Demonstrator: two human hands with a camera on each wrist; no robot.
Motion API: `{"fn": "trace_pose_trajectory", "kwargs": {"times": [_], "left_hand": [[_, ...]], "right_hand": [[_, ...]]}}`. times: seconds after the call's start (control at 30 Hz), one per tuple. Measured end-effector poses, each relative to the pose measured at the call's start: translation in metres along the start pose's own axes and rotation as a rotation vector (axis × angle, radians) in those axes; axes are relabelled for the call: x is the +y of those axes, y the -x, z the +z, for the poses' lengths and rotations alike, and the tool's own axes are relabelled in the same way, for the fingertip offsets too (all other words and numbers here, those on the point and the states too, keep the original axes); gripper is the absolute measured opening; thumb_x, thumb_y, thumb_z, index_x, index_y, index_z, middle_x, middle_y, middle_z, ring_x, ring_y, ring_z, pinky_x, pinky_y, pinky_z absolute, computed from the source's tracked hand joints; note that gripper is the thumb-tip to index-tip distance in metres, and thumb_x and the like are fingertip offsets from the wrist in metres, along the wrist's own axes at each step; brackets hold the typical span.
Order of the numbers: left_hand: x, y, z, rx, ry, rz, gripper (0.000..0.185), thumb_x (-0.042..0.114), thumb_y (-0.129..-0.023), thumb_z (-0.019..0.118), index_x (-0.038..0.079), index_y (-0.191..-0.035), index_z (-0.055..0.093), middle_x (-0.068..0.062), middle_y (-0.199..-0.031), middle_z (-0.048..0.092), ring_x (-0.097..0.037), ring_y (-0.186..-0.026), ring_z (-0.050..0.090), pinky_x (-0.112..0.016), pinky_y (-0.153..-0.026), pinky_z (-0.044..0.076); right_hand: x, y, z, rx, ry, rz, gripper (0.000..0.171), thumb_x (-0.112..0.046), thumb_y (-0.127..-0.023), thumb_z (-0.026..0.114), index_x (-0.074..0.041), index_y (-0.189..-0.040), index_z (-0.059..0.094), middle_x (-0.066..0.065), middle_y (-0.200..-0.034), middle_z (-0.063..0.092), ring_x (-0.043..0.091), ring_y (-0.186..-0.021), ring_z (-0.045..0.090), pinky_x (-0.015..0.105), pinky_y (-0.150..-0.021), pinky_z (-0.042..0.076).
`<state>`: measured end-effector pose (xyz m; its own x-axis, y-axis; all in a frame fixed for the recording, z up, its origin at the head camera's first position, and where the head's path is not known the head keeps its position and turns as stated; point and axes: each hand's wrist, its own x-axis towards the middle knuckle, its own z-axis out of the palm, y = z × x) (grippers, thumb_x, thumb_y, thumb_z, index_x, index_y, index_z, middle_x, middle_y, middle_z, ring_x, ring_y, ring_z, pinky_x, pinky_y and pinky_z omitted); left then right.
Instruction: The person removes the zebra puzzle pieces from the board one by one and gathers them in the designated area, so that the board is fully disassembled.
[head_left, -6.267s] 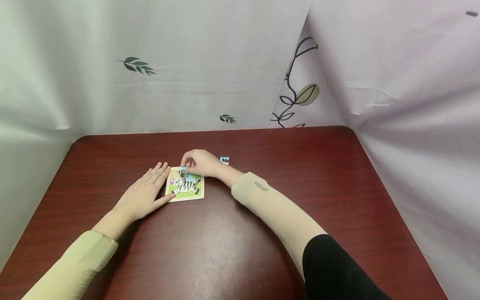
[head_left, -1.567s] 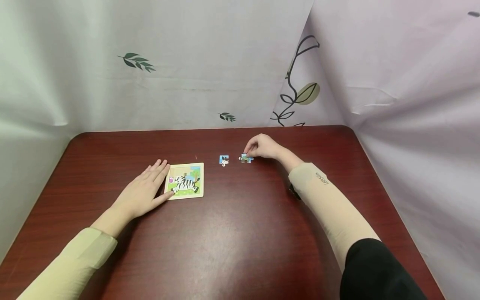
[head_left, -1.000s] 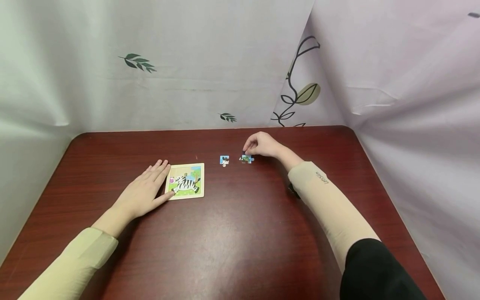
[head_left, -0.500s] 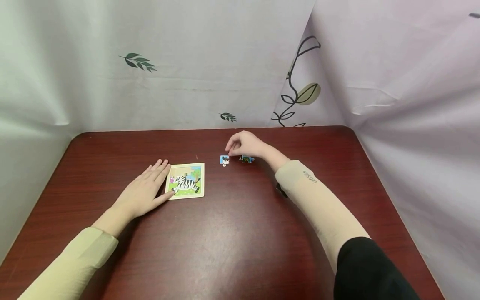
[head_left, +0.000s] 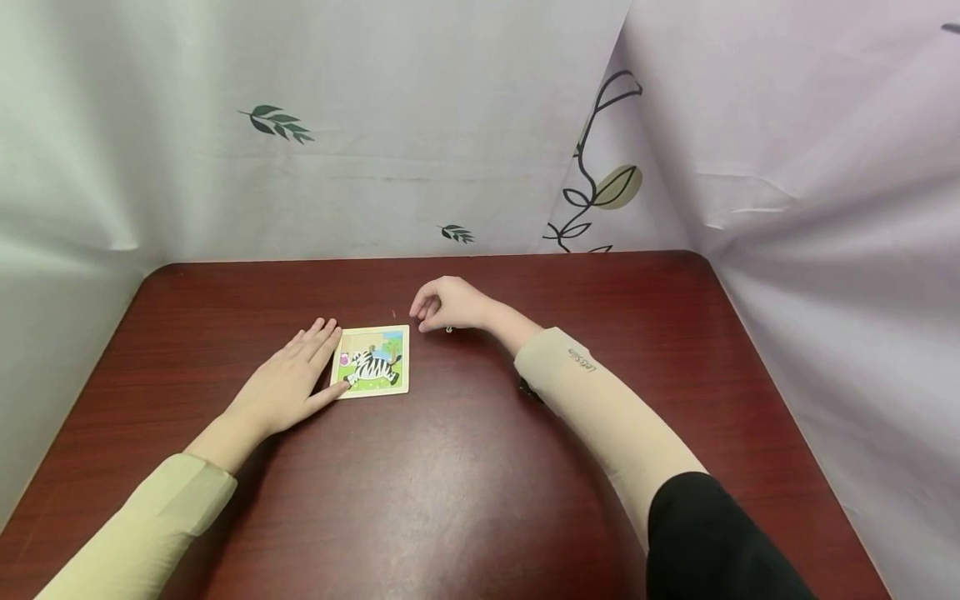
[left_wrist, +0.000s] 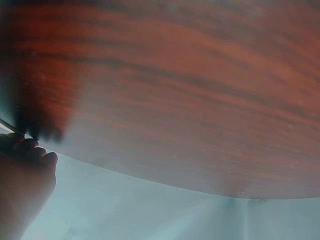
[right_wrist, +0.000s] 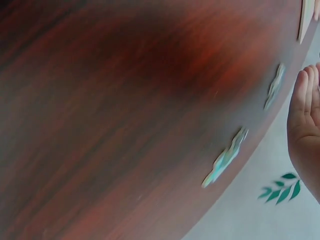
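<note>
A dark red desk (head_left: 465, 467) fills the lower frame. At centre left a zebra puzzle board (head_left: 371, 361) is steadied by the left hand (head_left: 288, 385), laid flat with fingers straight against its left edge. Just right of it, the right hand (head_left: 447, 303) hovers, fingers loosely curled, holding nothing visible. Two loose pieces (right_wrist: 226, 157) are seen in the right wrist view.

A small dark brand print is showing on the right forearm sleeve (head_left: 581, 363), running along the cloth near the wrist end; it seems to be reading "Let'sSlim", though the letters are tiny and turned. Nothing is reading as lettering on the zebra puzzle board (head_left: 372, 361).
</note>
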<state>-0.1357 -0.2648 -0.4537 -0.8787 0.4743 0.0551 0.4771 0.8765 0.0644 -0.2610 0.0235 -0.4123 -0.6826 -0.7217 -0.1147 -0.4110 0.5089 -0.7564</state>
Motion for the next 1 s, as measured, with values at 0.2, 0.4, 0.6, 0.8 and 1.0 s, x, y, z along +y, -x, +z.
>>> {"fn": "trace_pose_trajectory", "kwargs": {"times": [0.2,0.4,0.6,0.8,1.0], "left_hand": [[-0.001,0.000,0.000,-0.007,0.013,-0.003,0.089,0.063,-0.089,0.046,0.001,-0.148,0.024,-0.016,-0.154,0.025,-0.031,-0.144,0.018,-0.043,-0.119,0.018],[-0.001,0.000,0.001,-0.010,0.014,-0.005,0.088,0.064,-0.089,0.045,0.002,-0.149,0.024,-0.015,-0.154,0.025,-0.030,-0.144,0.017,-0.042,-0.119,0.016],[-0.001,0.000,0.001,0.004,0.017,0.006,0.088,0.062,-0.090,0.046,0.001,-0.148,0.024,-0.016,-0.153,0.026,-0.030,-0.144,0.017,-0.043,-0.119,0.017],[-0.001,0.000,0.002,0.000,0.016,-0.004,0.088,0.063,-0.089,0.045,0.002,-0.148,0.024,-0.015,-0.154,0.025,-0.030,-0.144,0.017,-0.042,-0.119,0.016],[-0.002,0.000,0.002,-0.004,0.021,-0.002,0.088,0.063,-0.089,0.045,0.002,-0.149,0.024,-0.016,-0.154,0.025,-0.030,-0.144,0.018,-0.043,-0.119,0.017]], "right_hand": [[-0.013,-0.009,0.015,-0.041,0.011,-0.017,0.024,-0.009,-0.076,0.078,-0.006,-0.099,0.070,0.005,-0.090,0.069,0.009,-0.079,0.063,0.015,-0.072,0.052],[-0.020,-0.014,0.027,-0.052,0.077,-0.032,0.027,-0.012,-0.076,0.078,-0.008,-0.101,0.068,0.003,-0.092,0.066,0.009,-0.082,0.060,0.013,-0.072,0.050],[-0.022,-0.016,0.033,-0.034,0.143,-0.050,0.030,-0.017,-0.076,0.079,-0.011,-0.103,0.068,0.000,-0.094,0.062,0.008,-0.084,0.058,0.011,-0.073,0.048],[-0.023,-0.019,0.036,-0.040,0.173,-0.075,0.033,-0.018,-0.076,0.080,-0.012,-0.105,0.068,-0.002,-0.096,0.060,0.007,-0.086,0.057,0.011,-0.075,0.047],[-0.023,-0.020,0.039,-0.048,0.208,-0.096,0.034,-0.018,-0.075,0.080,-0.013,-0.106,0.068,-0.003,-0.098,0.060,0.007,-0.089,0.057,0.010,-0.076,0.046]]}}
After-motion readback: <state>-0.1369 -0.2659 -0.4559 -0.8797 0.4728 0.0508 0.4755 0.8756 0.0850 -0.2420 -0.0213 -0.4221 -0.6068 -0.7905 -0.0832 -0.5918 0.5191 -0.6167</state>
